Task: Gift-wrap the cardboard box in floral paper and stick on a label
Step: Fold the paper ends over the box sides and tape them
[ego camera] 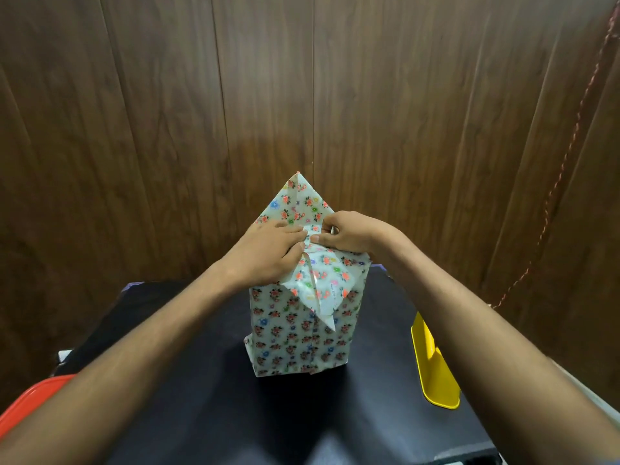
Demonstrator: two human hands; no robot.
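Black tabletop point(208, 414), matte, fills lower centre; wood-panel wall behind. Wrapped box point(300, 333) in floral paper stands upright at centre, base flat on top. Yellow plastic item point(434, 370) at 3 o'clock of box, near rt edge, apart from box. Red-orange thing point(32, 397) at 8 o'clock, by lt edge; can't tell if on table.

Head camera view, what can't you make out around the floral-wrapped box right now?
- Top of the wrapped box: covered by the left hand and right hand.
- Cardboard box itself: hidden under the floral paper.
- Label: none visible.
- Orange object and yellow object: cut off or partly hidden by the forearms, unidentifiable.
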